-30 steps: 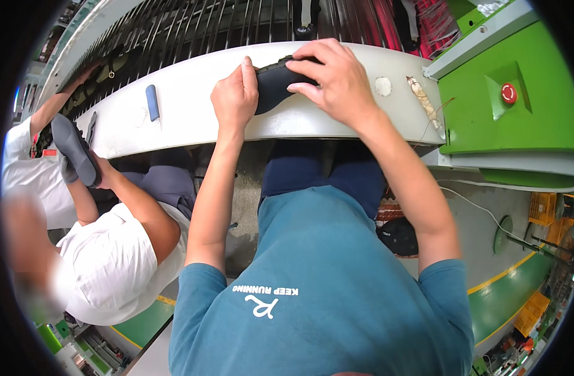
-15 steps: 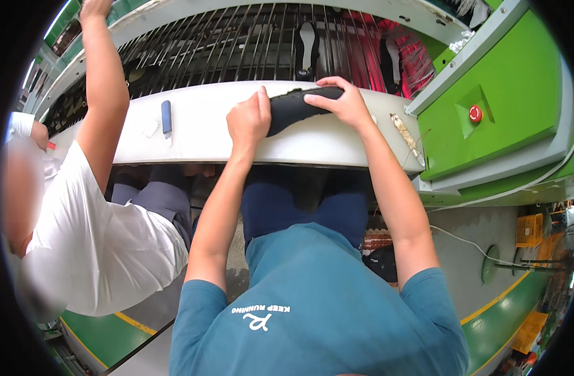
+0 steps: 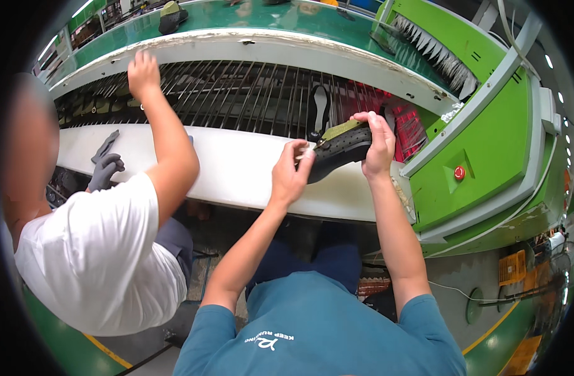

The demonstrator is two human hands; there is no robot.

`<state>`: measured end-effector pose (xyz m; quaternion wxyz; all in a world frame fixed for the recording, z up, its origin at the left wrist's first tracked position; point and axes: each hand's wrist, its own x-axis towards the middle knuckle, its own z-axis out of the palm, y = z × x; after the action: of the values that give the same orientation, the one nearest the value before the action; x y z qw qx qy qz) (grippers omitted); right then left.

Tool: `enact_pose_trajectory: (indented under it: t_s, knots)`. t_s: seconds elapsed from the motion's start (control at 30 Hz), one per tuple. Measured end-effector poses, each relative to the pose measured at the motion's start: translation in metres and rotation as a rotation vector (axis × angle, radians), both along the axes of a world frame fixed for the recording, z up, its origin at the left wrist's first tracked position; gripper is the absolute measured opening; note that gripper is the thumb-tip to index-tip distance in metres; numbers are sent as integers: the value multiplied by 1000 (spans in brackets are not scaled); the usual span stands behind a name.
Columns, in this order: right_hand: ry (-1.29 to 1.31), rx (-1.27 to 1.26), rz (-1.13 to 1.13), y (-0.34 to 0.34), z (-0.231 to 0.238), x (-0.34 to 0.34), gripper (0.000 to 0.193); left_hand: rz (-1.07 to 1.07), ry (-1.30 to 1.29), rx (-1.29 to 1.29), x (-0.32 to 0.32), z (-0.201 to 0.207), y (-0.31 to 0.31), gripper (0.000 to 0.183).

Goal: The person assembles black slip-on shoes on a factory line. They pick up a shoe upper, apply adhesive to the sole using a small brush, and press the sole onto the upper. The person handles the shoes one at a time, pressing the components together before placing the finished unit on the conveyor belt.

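A black shoe [image 3: 342,152] with a perforated side and olive-green material along its top is held tilted above the white worktop. My left hand [image 3: 290,172] is closed at its left end, thumb and fingers around that end. Something small and pale shows by those fingertips, too small to name. My right hand [image 3: 379,147] is closed around the other end, fingers up along it and the palm against the side. Just behind, a shoe with a grey sole [image 3: 320,108] stands on the metal rods.
The white worktop [image 3: 237,160] runs along metal rods [image 3: 237,94], with a green belt [image 3: 287,14] beyond. A co-worker in a white shirt [image 3: 102,250] reaches over at left, a gloved hand [image 3: 105,171] by a grey piece. A green machine [image 3: 487,156] with a red button [image 3: 459,173] stands right.
The view has tilted up, showing the green belt. The shoe has turned, so its perforated side and olive top now show. My right hand has swung upright; the co-worker's arm has come nearer.
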<state>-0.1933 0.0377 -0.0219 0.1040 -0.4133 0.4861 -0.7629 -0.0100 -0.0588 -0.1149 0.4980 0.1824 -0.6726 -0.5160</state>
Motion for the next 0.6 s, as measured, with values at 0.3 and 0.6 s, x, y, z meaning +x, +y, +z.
enact_pose_trajectory:
  t_s: [0.3,0.6]
  knots:
    - [88,-28,285,-2,42,86,84,-172,303,-555,-2,112,-6,117]
    - [-1,-4,414,-30,52,104,95,-166,261,-618,12,100,-32,101]
